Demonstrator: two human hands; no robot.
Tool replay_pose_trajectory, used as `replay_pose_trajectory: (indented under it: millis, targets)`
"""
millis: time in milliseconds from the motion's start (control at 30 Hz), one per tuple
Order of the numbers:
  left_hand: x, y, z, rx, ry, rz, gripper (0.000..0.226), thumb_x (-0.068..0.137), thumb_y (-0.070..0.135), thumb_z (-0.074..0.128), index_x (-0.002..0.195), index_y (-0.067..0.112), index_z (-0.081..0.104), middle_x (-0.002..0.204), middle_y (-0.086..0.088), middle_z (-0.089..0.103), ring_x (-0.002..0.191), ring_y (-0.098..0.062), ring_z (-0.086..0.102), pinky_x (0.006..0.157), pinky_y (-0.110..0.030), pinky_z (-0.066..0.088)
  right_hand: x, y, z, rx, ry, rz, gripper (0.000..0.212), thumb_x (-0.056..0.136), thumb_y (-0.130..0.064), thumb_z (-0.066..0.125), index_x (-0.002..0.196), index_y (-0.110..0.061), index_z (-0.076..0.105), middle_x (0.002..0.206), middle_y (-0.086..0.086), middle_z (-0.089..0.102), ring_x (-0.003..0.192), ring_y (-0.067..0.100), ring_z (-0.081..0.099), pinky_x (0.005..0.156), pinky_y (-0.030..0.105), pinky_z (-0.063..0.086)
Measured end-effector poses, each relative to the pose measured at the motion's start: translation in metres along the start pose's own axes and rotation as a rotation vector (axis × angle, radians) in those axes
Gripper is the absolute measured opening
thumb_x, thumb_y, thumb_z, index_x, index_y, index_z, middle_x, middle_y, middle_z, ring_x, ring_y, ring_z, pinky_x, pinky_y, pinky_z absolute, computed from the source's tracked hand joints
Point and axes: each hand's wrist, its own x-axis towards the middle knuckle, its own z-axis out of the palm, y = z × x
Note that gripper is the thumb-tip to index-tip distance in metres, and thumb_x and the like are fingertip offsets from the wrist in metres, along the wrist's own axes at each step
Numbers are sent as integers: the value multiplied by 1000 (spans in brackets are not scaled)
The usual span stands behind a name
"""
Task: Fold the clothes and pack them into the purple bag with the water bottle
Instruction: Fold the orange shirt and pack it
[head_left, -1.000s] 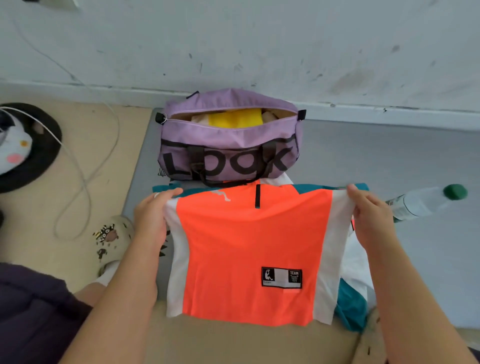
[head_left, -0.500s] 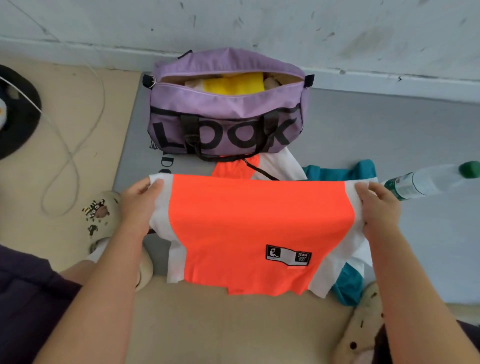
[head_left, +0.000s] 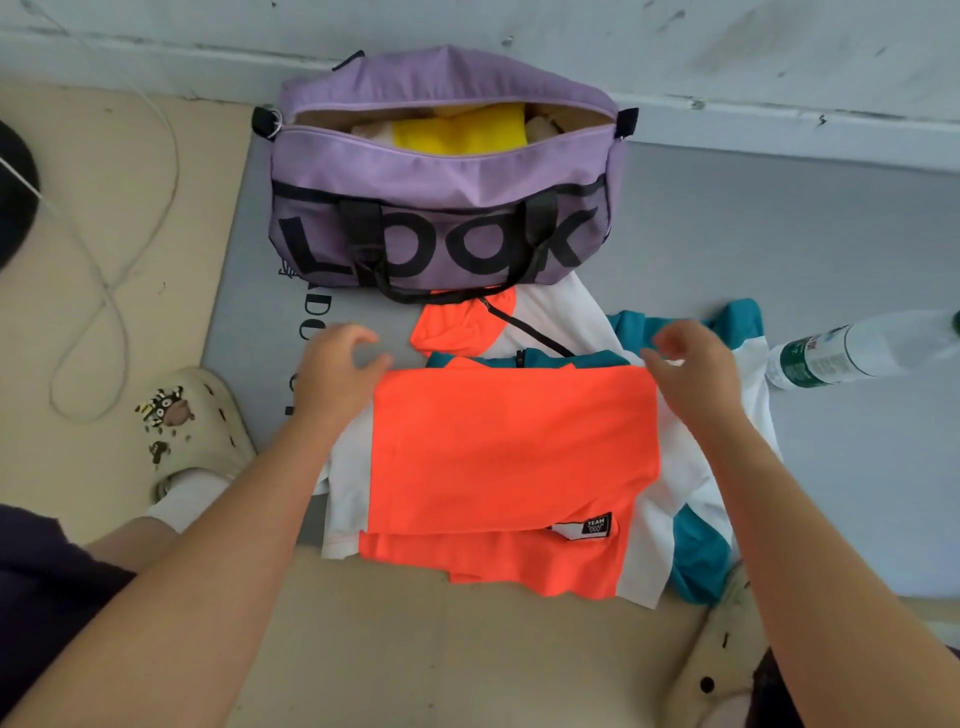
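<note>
One yellow garment (head_left: 457, 132) already sits in our purple bag (head_left: 441, 171); the orange shirt (head_left: 509, 457) lies half-folded on the floor, both hands (head_left: 337, 374) (head_left: 691, 369) released, water bottle (head_left: 852, 353) unpacked

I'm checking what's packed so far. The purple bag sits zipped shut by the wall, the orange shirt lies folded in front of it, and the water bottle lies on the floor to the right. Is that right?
Not quite: the purple bag is unzipped, and the head view shows something yellow inside. The rest stands: the orange shirt lies folded in front of it, and the water bottle lies on the floor to the right.
</note>
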Motion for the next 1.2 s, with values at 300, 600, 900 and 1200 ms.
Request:
replay_pose_trajectory:
  millis: [300,600,900,1200]
  targets:
    - [14,21,23,314,-357,95,25,77,45,75,74,29,56,79,12,56,82,-16,55,64,-30,37,3,-10,23,-296,-396,-115,39,78,-26,75,111,-16,56,109,5,58,105,25,51,75,34,41]
    - [7,31,10,221,-495,174,53,87,34,69,53,16,32,54,3,37,54,-15,38,51,-31,27,2,-3,9,-411,-480,-100,29,79,-27,75,77,-11,51,79,5,47,77,26,50,60,32,31]
    - [-14,33,-28,569,-727,134,44,91,42,61,60,14,47,62,-1,48,67,-21,51,50,-28,29,-25,-7,-27,-439,-572,-108,21,85,-28,68,80,-13,55,80,5,56,77,22,46,62,33,30]
    - [-25,73,-112,266,-494,88,51,88,40,68,52,14,44,50,0,43,52,-17,49,54,-30,37,-26,-67,-114,-452,-404,-110,57,75,-59,71,59,-10,47,59,3,46,60,20,45,54,32,32]
